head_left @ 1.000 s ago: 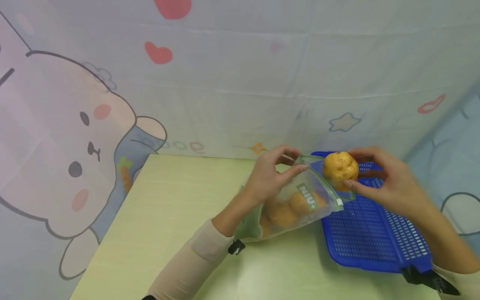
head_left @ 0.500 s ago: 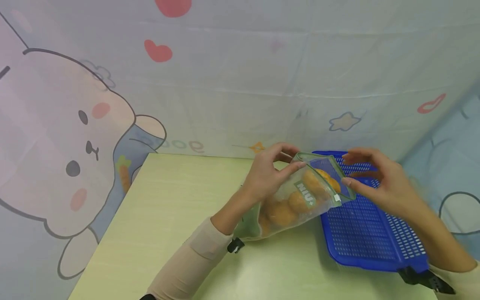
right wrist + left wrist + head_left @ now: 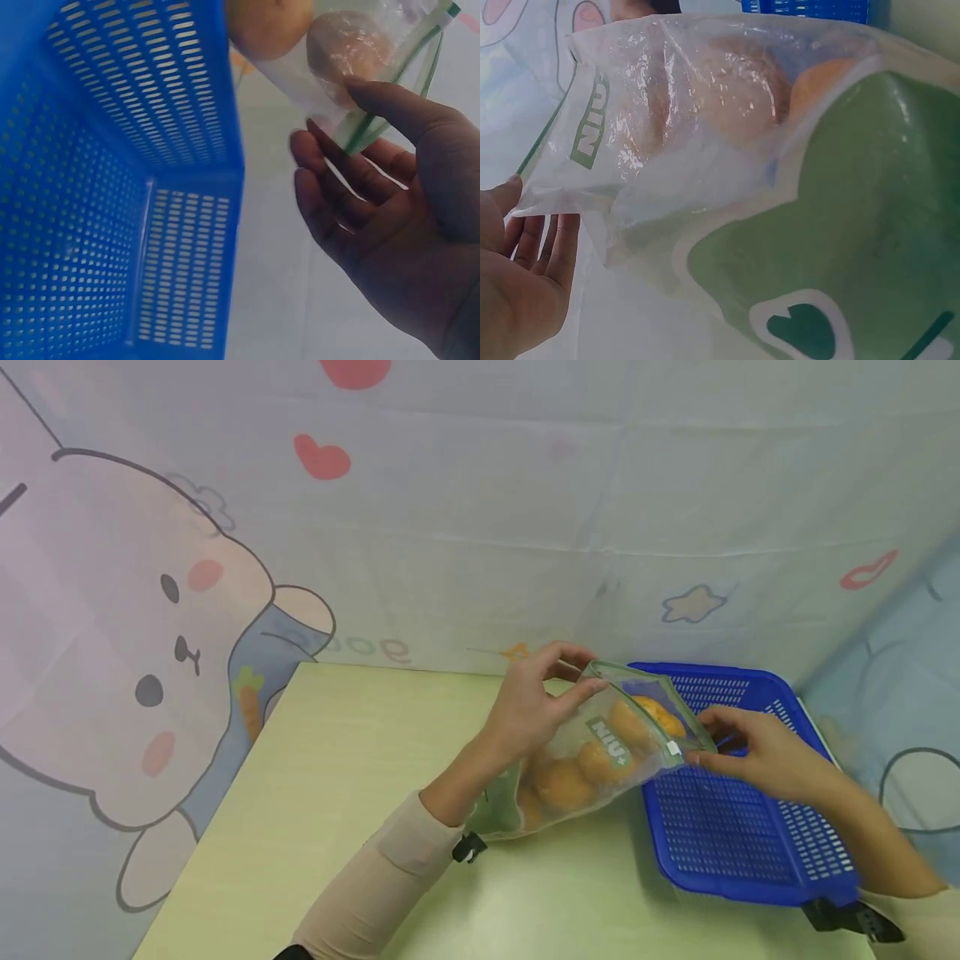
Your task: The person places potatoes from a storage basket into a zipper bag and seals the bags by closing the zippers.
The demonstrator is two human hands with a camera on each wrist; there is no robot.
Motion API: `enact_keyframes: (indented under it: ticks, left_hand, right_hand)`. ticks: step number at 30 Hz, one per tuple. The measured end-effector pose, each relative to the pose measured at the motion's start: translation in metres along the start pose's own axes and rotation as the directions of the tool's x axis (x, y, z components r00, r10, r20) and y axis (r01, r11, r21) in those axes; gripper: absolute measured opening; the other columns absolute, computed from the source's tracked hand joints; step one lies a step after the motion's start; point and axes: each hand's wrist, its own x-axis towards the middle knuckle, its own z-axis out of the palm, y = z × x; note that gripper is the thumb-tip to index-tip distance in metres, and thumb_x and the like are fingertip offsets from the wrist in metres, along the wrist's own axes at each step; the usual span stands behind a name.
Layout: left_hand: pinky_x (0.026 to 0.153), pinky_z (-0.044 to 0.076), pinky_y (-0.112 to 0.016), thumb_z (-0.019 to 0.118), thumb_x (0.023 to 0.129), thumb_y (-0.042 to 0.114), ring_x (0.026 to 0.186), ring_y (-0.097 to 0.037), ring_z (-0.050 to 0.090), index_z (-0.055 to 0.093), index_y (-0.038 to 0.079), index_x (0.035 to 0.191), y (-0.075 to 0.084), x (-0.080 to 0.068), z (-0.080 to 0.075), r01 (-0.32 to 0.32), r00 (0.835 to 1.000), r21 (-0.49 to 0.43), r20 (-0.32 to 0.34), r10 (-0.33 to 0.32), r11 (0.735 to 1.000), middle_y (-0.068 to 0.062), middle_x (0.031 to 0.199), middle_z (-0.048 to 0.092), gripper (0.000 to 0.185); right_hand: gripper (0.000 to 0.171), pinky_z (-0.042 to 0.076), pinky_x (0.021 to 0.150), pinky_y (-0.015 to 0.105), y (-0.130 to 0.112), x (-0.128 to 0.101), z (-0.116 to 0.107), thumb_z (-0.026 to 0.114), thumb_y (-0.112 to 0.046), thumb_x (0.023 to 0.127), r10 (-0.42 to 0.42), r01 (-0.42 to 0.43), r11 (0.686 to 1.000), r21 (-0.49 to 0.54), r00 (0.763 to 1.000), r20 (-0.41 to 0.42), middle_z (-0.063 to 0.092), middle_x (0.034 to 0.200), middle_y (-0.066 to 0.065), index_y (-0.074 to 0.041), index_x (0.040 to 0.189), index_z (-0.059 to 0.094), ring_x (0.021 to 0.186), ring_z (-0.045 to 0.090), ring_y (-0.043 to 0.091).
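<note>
Clearly, a clear plastic zip bag with a green printed label is sitting tilted over the pale yellow-green counter, its mouth raised toward the blue perforated plastic basket and its closed end resting low, so the round orange-yellow fruits inside are settling away from the opening rather than rolling out. The left hand is pinching the upper lip of the mouth between thumb and fingertips, apparently to be keeping the opening lifted. The right hand is pinching the lower corner of the mouth, by the green zip strip, with thumb curled over it and fingers underneath; together the two hands are stretching the mouth taut. From the right wrist view, the bag's mouth is hanging just beside the basket's rim, partly over it. Behind the counter, a pale cloth backdrop printed with a rabbit, hearts and stars is hanging.
</note>
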Motion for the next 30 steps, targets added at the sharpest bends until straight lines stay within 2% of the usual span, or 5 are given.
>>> enact_keyframes:
  ticks: [7, 13, 23, 27, 30]
  left_hand:
    - [0.064, 0.063, -0.03, 0.081, 0.096, 0.014, 0.097, -0.013, 0.074, 0.071, 0.006, 0.118, 0.019, 0.002, -0.019, -0.045, 0.997, -0.016, -0.069, 0.043, 0.999, -0.005, 0.11, 0.075, 0.025]
    - [0.063, 0.065, -0.035, 0.08, 0.096, 0.008, 0.095, -0.017, 0.074, 0.07, 0.003, 0.119, 0.03, 0.004, -0.043, -0.093, 0.981, -0.054, -0.177, 0.082, 0.994, -0.007, 0.108, 0.073, 0.026]
    - [0.078, 0.066, -0.042, 0.075, 0.1, 0.007, 0.099, -0.027, 0.071, 0.067, 0.0, 0.125, 0.013, -0.011, -0.06, 0.053, 0.968, -0.224, -0.227, -0.105, 0.973, -0.012, 0.114, 0.069, 0.028]
    - [0.091, 0.063, -0.038, 0.072, 0.104, 0.018, 0.116, -0.019, 0.066, 0.061, 0.002, 0.132, 0.013, -0.02, -0.058, 0.079, 0.946, -0.115, -0.304, -0.111, 0.99, -0.009, 0.127, 0.064, 0.034]
    - [0.1, 0.056, -0.037, 0.069, 0.105, 0.026, 0.124, -0.018, 0.058, 0.059, 0.003, 0.13, 0.023, -0.029, -0.051, 0.02, 0.924, 0.114, -0.381, 0.025, 0.993, -0.009, 0.13, 0.058, 0.035]
  right_hand:
    - [0.025, 0.056, 0.068, 0.018, -0.025, 0.005, -0.017, 0.085, -0.006, 0.09, -0.023, 0.026, 0.999, 0.022, 0.989, -0.144, 0.072, 0.091, -0.003, -0.014, 0.111, 0.074, 0.078, 0.068, 0.011]
    - [0.036, 0.052, 0.07, 0.013, -0.06, 0.014, -0.043, 0.085, 0.01, 0.082, -0.128, 0.15, 0.987, 0.055, 0.948, -0.293, 0.073, 0.09, -0.002, -0.01, 0.112, 0.077, 0.078, 0.066, 0.009]
    - [0.041, 0.05, 0.067, 0.013, -0.098, 0.028, -0.037, 0.092, 0.007, 0.072, -0.34, 0.336, 0.939, -0.069, 0.891, -0.299, 0.07, 0.082, -0.012, -0.016, 0.103, 0.079, 0.073, 0.062, 0.004]
    - [0.042, 0.049, 0.067, 0.014, -0.099, 0.03, -0.03, 0.092, 0.006, 0.071, -0.332, 0.328, 0.942, -0.068, 0.887, -0.32, 0.068, 0.079, -0.014, -0.017, 0.103, 0.079, 0.074, 0.062, 0.003]
    - [0.041, 0.049, 0.069, 0.014, -0.098, 0.029, -0.029, 0.092, 0.006, 0.072, -0.322, 0.32, 0.945, -0.063, 0.887, -0.331, 0.068, 0.079, -0.013, -0.017, 0.104, 0.079, 0.076, 0.063, 0.003]
